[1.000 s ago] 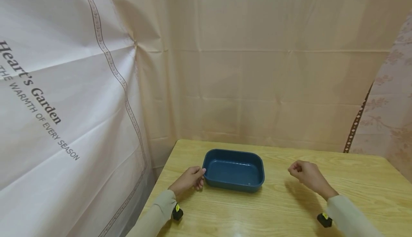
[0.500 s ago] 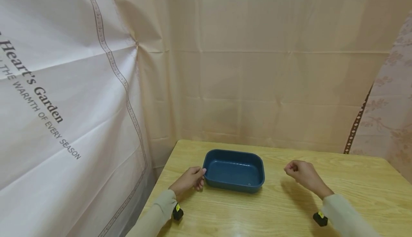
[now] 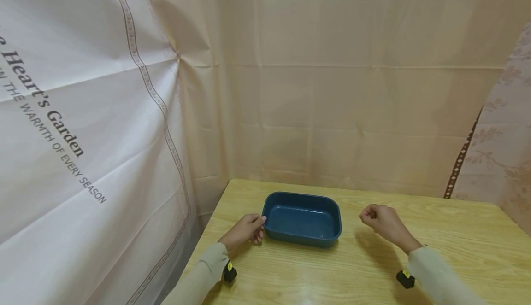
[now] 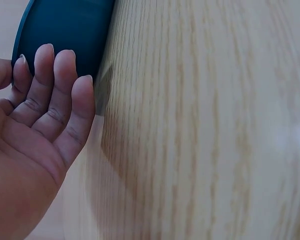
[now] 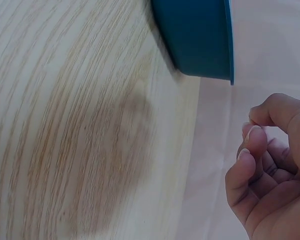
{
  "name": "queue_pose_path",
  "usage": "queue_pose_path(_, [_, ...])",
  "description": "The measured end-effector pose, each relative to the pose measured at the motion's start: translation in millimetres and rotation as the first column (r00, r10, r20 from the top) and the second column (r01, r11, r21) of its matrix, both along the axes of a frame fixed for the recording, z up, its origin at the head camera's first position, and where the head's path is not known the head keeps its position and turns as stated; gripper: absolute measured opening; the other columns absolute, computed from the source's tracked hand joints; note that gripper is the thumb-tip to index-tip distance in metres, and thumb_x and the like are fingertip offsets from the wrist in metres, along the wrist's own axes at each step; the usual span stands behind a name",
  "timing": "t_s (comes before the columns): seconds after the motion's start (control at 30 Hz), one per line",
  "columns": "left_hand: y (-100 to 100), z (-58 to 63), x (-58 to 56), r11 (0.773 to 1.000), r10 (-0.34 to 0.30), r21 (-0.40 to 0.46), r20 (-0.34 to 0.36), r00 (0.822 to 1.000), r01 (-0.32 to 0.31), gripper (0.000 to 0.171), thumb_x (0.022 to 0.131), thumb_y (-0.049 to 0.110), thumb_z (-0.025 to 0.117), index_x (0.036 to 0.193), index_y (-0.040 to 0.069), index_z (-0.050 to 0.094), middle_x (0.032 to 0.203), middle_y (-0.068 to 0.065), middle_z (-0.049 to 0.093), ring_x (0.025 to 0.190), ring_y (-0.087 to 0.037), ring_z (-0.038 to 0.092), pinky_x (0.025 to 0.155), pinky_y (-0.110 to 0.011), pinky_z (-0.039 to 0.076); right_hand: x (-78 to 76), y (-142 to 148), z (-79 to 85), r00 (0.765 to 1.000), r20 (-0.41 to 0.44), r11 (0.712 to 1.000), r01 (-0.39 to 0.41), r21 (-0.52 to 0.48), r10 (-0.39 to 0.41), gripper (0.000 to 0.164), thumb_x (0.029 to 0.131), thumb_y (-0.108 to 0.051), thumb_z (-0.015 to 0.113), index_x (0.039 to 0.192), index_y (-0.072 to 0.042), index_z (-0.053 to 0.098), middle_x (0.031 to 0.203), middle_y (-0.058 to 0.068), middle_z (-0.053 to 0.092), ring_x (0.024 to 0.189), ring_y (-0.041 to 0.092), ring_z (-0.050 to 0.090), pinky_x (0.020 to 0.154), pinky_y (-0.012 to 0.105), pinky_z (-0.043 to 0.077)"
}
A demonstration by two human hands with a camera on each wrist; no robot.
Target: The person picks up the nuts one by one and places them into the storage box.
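Note:
A dark blue rectangular tub [image 3: 303,222] stands on the wooden table, its inside showing a bare floor with a small round mark near the front right. At its left end my left hand [image 3: 245,229] pinches the rim between thumb and index finger; in the left wrist view the other fingers [image 4: 65,75] are loosely bent beside the wall. My right hand [image 3: 385,222] hovers above the table to the right of the tub, apart from it. Its fingers are curled with the thumb against the index finger [image 5: 255,140], and nothing is visible between them.
The light wooden table [image 3: 448,231] has its left edge near my left forearm. A beige cloth [image 3: 307,79] hangs behind it, and a white printed cloth [image 3: 103,125] hangs on the left. Black wrist devices [image 3: 230,272] sit under both sleeves.
My right hand has moved left, closer to the tub, with its fingers still curled. The left hand and the tub have stayed in place.

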State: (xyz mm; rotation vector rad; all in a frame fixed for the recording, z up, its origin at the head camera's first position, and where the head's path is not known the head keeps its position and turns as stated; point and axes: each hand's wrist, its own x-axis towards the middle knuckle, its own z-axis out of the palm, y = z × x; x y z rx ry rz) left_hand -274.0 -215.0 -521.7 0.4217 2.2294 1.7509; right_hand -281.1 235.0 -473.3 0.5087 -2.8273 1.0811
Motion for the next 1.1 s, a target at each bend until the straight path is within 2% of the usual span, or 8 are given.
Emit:
queue_pose_path(0.57, [-0.8, -1.5, -1.2, 1.000, -0.012, 0.000, -0.011, 1.000, 0.012, 0.042, 0.112, 0.035, 0.046, 0.098, -0.004, 0.059, 0.080, -0.011, 0.063, 0.065, -0.020, 0.061, 0.062, -0.030, 0.055, -10.0, -25.8, -4.2, 1.000, -0.008, 0.999, -0.020, -0.034, 0.019, 0.011, 0.099, -0.010, 0.066, 0.098, -0.001, 0.070, 0.086, 0.009, 0.070, 0.063, 0.021, 0.061, 0.054, 0.028, 0.052])
queue_pose_path(0.8, [-0.2, 0.2, -0.7, 1.000, -0.007, -0.006, -0.007, 1.000, 0.007, 0.043, 0.112, 0.033, 0.046, 0.098, -0.005, 0.059, 0.081, -0.012, 0.063, 0.067, -0.020, 0.060, 0.062, -0.030, 0.054, -12.2, -37.5, -3.4, 1.000, 0.007, 0.999, -0.023, -0.047, 0.023, 0.010, 0.099, -0.009, 0.066, 0.097, 0.000, 0.070, 0.085, 0.010, 0.069, 0.064, 0.025, 0.062, 0.053, 0.027, 0.052])
queue_pose_path(1.03, [0.4, 1.0, -0.2, 1.000, -0.008, -0.008, -0.008, 1.000, 0.008, 0.044, 0.112, 0.033, 0.045, 0.099, -0.007, 0.057, 0.080, -0.010, 0.063, 0.067, -0.018, 0.060, 0.062, -0.029, 0.054, -14.3, -47.4, -3.8, 1.000, 0.012, 0.999, -0.028, -0.032, 0.029, 0.007, 0.099, -0.009, 0.066, 0.097, -0.003, 0.070, 0.086, 0.010, 0.069, 0.061, 0.018, 0.058, 0.053, 0.027, 0.051])
queue_pose_path(1.1, [0.3, 1.1, 0.0, 1.000, -0.006, -0.010, -0.006, 1.000, 0.006, 0.045, 0.112, 0.034, 0.045, 0.100, -0.007, 0.057, 0.080, -0.009, 0.063, 0.066, -0.019, 0.060, 0.062, -0.029, 0.054, -15.2, -49.9, -4.2, 0.999, 0.010, 0.999, -0.031, -0.034, 0.032, 0.008, 0.099, -0.010, 0.067, 0.096, -0.003, 0.069, 0.086, 0.010, 0.069, 0.063, 0.019, 0.059, 0.053, 0.027, 0.051])
